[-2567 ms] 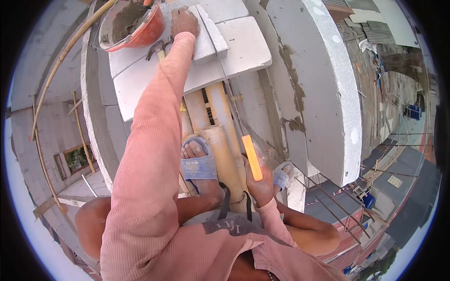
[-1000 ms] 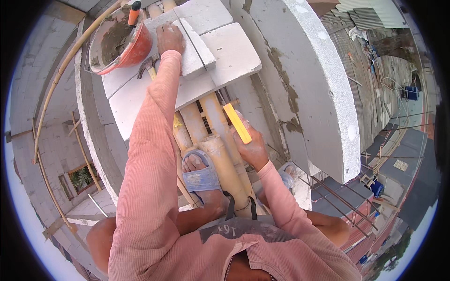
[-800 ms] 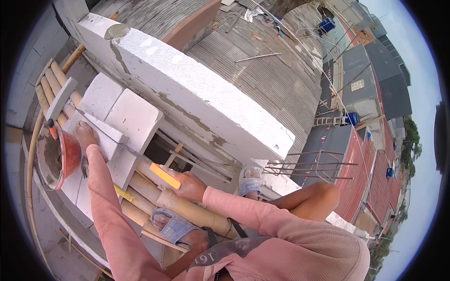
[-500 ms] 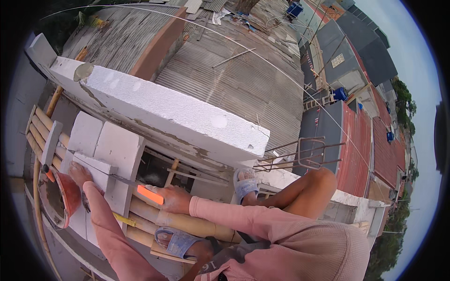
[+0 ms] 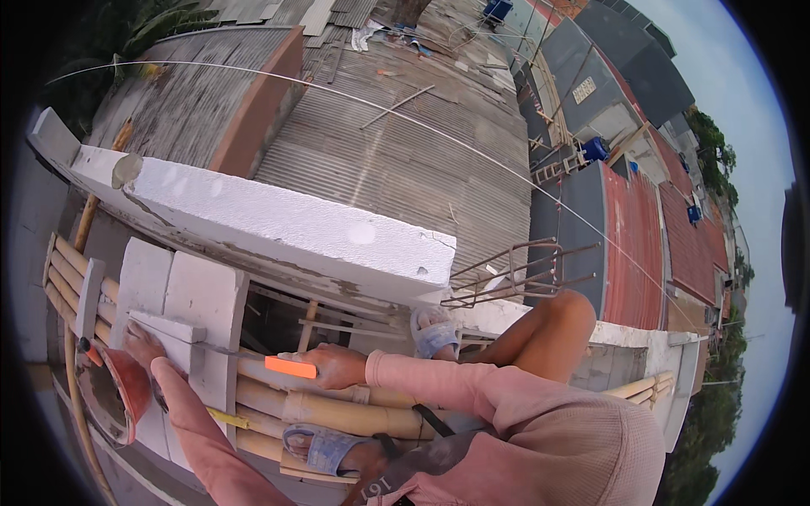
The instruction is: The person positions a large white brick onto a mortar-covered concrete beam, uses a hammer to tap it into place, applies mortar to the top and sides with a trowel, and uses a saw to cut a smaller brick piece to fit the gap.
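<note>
A small white lightweight block [image 5: 169, 327] lies on larger white blocks [image 5: 202, 295] stacked on bamboo poles. My left hand [image 5: 143, 344] is closed around the near left part of the small block, pressing it down; some fingers are hidden. My right hand [image 5: 339, 368] grips the orange handle [image 5: 291, 367] of a hand saw. Its thin dark blade runs left to the small block; I cannot make out its teeth. Beside my left forearm sits an orange-red bucket [image 5: 131, 390] of grey mortar, with a tool handle at its rim.
A white block wall [image 5: 295, 223] runs along the far side, with steel rebar [image 5: 540, 266] sticking out past its end. Bamboo poles [image 5: 354, 413] form the platform under my sandalled feet. A yellow strip [image 5: 226, 418] lies by the blocks. Corrugated roofs [image 5: 380, 160] spread beyond and below.
My right hand has drawn the saw handle to the right, away from the small block. My left hand stays on that block. The whole view has shifted slightly.
</note>
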The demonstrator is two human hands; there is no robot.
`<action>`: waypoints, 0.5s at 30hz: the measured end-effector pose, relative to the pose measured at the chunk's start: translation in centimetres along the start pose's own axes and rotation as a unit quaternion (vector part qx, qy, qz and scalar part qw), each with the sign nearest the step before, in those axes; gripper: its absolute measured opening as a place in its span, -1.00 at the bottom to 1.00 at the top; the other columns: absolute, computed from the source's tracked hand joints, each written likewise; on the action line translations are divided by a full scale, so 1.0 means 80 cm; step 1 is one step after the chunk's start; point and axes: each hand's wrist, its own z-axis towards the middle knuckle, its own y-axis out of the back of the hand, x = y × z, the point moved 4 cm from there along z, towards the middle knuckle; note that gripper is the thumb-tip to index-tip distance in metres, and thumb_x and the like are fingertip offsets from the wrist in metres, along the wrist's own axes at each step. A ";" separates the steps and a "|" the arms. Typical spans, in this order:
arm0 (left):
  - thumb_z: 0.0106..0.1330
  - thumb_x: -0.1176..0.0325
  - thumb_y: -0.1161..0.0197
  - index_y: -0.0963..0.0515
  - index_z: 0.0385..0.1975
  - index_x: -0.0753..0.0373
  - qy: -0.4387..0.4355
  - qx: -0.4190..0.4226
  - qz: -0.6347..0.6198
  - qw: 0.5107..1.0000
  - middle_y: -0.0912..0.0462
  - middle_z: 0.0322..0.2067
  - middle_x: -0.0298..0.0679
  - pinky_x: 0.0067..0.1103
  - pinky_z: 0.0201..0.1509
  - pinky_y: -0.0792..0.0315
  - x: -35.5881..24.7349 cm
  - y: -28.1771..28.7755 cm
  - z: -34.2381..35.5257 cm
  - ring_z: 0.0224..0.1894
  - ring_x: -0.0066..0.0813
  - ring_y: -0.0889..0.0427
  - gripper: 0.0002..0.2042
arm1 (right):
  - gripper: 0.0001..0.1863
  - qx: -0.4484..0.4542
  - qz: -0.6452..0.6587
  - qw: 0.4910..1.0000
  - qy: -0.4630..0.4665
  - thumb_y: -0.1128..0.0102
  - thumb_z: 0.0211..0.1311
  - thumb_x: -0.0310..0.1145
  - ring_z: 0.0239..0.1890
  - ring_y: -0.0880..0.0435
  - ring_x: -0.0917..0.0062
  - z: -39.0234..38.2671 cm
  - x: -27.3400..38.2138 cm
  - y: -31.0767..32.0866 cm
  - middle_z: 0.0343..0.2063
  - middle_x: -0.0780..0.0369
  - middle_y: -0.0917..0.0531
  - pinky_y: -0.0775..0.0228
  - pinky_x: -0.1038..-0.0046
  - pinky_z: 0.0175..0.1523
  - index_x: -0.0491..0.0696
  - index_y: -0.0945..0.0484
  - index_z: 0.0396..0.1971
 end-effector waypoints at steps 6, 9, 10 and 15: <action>0.40 -0.32 -0.04 -0.19 0.50 0.05 -0.035 -0.061 0.059 0.996 -0.27 0.42 0.06 -0.23 0.55 -0.10 -0.039 0.045 -0.008 0.45 -0.02 -0.26 -0.21 | -0.28 0.048 0.008 0.999 -0.007 -0.07 0.31 -0.34 0.01 -0.62 -0.06 0.016 -0.031 -0.013 0.03 -0.06 -0.67 -0.43 0.10 0.20 0.11 -0.19 0.50; 0.37 -0.35 -0.03 -0.20 0.51 -0.10 -0.089 -0.070 0.121 0.986 -0.28 0.43 0.05 -0.19 0.59 0.03 -0.046 0.034 -0.003 0.48 -0.08 -0.22 -0.23 | -0.26 0.042 0.022 0.999 0.024 -0.10 0.29 -0.33 0.07 -0.60 -0.03 0.023 -0.044 -0.013 0.05 -0.05 -0.66 -0.41 0.13 0.23 0.11 -0.19 0.50; 0.38 -0.33 -0.04 -0.20 0.50 -0.15 -0.019 -0.011 0.064 0.998 -0.28 0.43 0.03 -0.17 0.60 0.08 -0.056 0.030 -0.017 0.48 -0.10 -0.21 -0.26 | -0.25 0.040 0.029 0.998 0.044 -0.11 0.28 -0.33 0.09 -0.59 -0.01 0.018 -0.051 -0.010 0.07 -0.04 -0.65 -0.41 0.14 0.23 0.10 -0.19 0.50; 0.37 -0.31 -0.07 -0.20 0.50 -0.17 0.017 0.067 0.030 0.997 -0.29 0.42 0.05 -0.15 0.57 0.00 -0.094 0.056 -0.039 0.46 0.00 -0.23 -0.26 | -0.25 0.083 0.028 0.995 -0.047 -0.16 0.30 -0.18 -0.03 -0.66 0.01 0.009 -0.041 0.014 0.03 -0.05 -0.67 -0.47 0.17 0.16 0.10 -0.22 0.49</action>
